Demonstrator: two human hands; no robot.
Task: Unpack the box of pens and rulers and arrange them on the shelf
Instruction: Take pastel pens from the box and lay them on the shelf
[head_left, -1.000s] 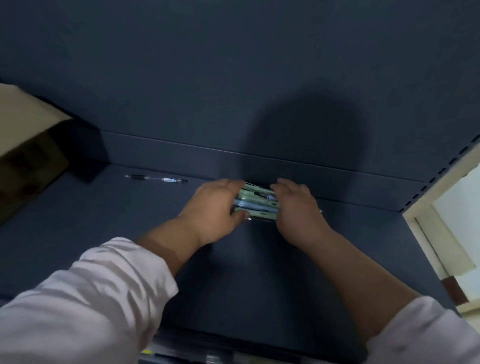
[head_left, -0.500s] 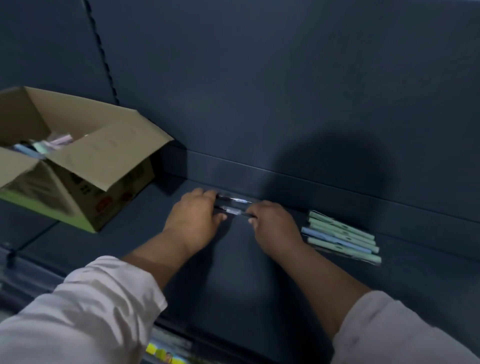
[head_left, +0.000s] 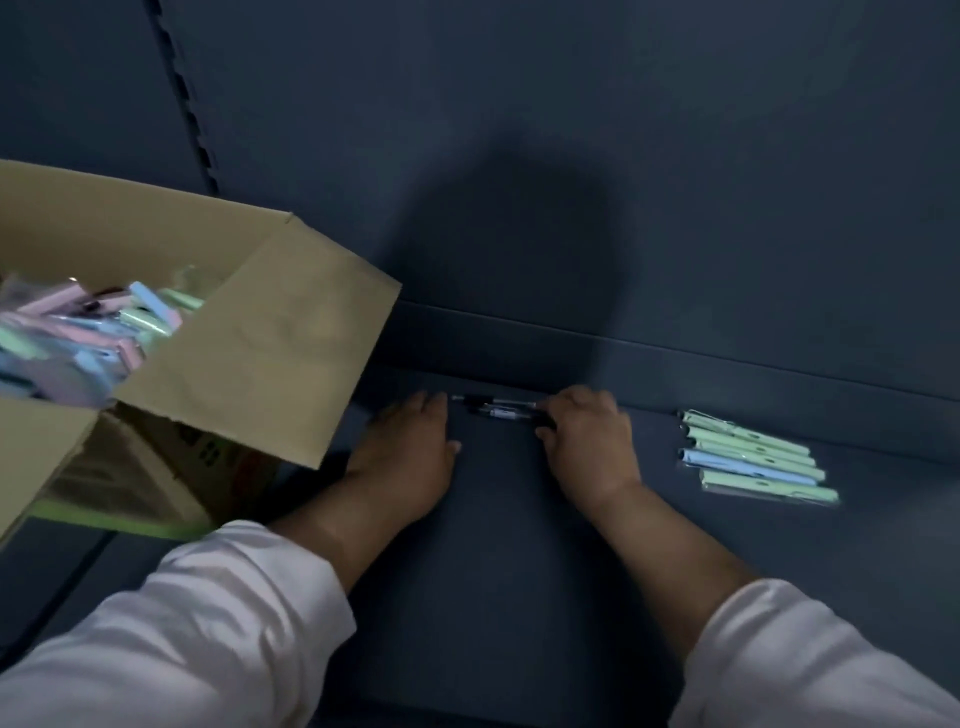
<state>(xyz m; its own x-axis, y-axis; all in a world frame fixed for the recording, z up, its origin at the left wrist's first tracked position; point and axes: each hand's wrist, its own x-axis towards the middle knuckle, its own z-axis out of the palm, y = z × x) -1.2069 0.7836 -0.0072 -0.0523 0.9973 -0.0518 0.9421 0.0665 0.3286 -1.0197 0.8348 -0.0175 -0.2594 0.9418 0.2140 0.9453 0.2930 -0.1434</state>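
Note:
Two black pens (head_left: 493, 408) lie side by side at the back of the dark shelf (head_left: 509, 545). My right hand (head_left: 589, 447) pinches their right ends between curled fingers and thumb. My left hand (head_left: 410, 452) lies flat on the shelf, its fingertips just left of the pens' other ends. A neat row of pastel green and blue packaged pens (head_left: 756, 457) lies to the right of my right hand. The open cardboard box (head_left: 270, 338) stands at the left, with several pastel packs (head_left: 88, 332) inside.
The shelf's dark back panel (head_left: 571, 182) rises right behind the pens. A slotted upright (head_left: 182, 98) runs up behind the box. The box's flap hangs out over the shelf close to my left hand.
Both hands let go of the pastel pens and moved left to the black pens. The view swung left, bringing the box in. My left hand's fingers have flattened beside the pens.

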